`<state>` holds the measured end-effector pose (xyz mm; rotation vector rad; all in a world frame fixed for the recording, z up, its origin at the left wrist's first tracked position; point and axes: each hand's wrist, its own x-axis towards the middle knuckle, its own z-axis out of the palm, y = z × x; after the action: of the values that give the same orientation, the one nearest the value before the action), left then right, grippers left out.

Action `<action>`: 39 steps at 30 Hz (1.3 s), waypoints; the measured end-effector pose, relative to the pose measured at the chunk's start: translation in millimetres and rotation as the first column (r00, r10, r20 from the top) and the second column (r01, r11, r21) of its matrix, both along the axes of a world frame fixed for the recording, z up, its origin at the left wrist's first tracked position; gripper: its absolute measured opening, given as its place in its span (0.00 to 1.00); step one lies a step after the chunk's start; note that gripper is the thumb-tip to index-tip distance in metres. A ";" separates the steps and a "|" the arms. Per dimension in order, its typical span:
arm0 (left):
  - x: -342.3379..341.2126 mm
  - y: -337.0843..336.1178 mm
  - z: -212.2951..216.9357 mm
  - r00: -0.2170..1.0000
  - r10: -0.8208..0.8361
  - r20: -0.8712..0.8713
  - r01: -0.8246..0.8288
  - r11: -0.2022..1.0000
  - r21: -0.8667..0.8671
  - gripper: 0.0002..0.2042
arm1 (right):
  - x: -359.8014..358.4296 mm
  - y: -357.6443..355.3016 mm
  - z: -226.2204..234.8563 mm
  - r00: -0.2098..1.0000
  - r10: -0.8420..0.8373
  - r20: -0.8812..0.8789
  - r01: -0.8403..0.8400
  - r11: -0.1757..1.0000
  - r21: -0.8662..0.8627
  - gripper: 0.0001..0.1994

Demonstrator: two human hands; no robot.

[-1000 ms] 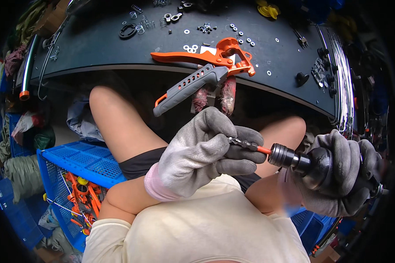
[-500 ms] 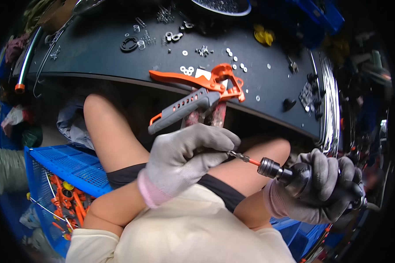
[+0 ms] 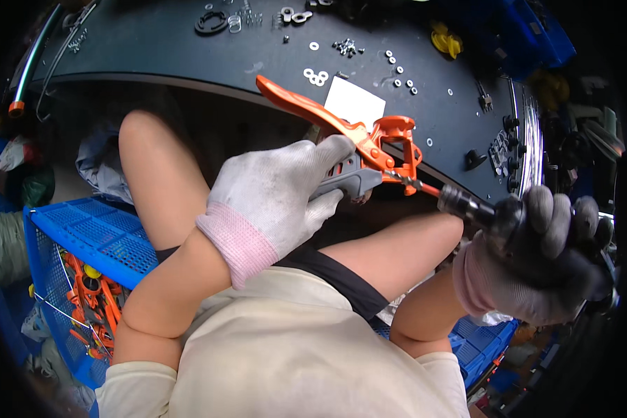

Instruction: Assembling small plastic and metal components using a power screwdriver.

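Our left hand, gloved: closed around the gray handle of an orange lever-type hand tool. Our right hand, gloved: wrapped round a black power driver. Orange-shafted bit: fitted in the driver, tip overlapping the tool's head; contact, we cannot tell. Hand tool: mostly between our hands, beside the workbench edge.

Left hand gloved, mid-view, back up, closed in a grip with thumb pointing right, left forearm running up-right from a bent elbow; right hand gloved, well apart out right, fingers curled tight, right forearm angled up-right.
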<state>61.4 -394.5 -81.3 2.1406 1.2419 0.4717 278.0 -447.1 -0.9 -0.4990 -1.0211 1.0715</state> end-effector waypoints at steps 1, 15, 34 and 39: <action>-0.2 2.0 -0.3 1.000 -0.002 0.022 0.003 0.999 -0.035 0.21 | -3.9 3.2 0.0 1.000 -0.024 0.011 0.025 0.999 -0.035 0.15; -5.1 0.1 -5.4 0.999 -0.014 0.048 0.015 0.999 -0.030 0.21 | -23.7 51.2 -22.0 0.914 0.304 0.270 -0.324 0.945 0.034 0.24; -4.4 7.4 3.4 0.995 -0.078 0.054 0.084 0.989 -0.121 0.16 | -85.7 74.1 -31.0 0.793 -0.363 0.489 0.265 0.929 0.259 0.22; -0.5 6.2 9.2 0.997 -0.073 -0.035 0.067 0.986 -0.155 0.17 | -86.9 73.8 -29.1 0.891 -0.327 0.314 0.311 0.945 0.101 0.21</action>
<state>61.0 -388.3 -72.1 2.0644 1.1813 0.2937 191.0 -373.3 -30.0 -0.7964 -1.2025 0.6788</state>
